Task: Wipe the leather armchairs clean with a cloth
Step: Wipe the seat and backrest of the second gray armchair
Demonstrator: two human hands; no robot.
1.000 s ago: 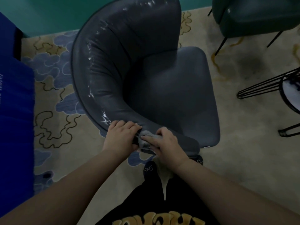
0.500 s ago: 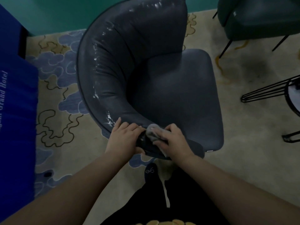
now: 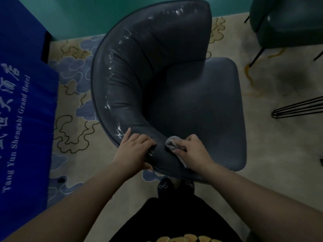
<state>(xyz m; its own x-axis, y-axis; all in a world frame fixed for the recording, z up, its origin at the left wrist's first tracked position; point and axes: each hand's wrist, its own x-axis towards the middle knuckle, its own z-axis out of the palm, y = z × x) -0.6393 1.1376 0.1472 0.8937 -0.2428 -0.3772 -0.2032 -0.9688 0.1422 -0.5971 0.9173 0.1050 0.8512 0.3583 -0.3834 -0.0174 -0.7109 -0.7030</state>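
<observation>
Closest to the camera is the person's dark clothing with some gold lettering at the bottom edge, and two black shoes (image 3: 175, 186) with little bow details poking out just under the chair's edge. Both bare forearms reach forward onto the near armrest of the dark blue-grey leather armchair (image 3: 174, 88). The left hand (image 3: 134, 151) has its fingers curled over the top of the padded arm roll with the thumb down on the outer side, so it's gripping the armrest itself, right next to a patch of white smears. The right hand (image 3: 192, 152) sits just beside it on the same armrest, fingers bunched around a small grey cloth (image 3: 172, 143), which is scrunched up and pressed against the leather; a bit of the cloth also pokes out by the wrist. More white streaky residue runs up along the curved back rim of the chair, while the seat cushion looks plain. Off to the left there's a blue tablecloth (image 3: 22, 105) with white hotel lettering. The floor is a beige carpet (image 3: 73, 130) with blue cloud shapes. Further out on the right are black hairpin wire legs (image 3: 297, 109), and at the top right a second green armchair (image 3: 286, 21) against the teal wall.
</observation>
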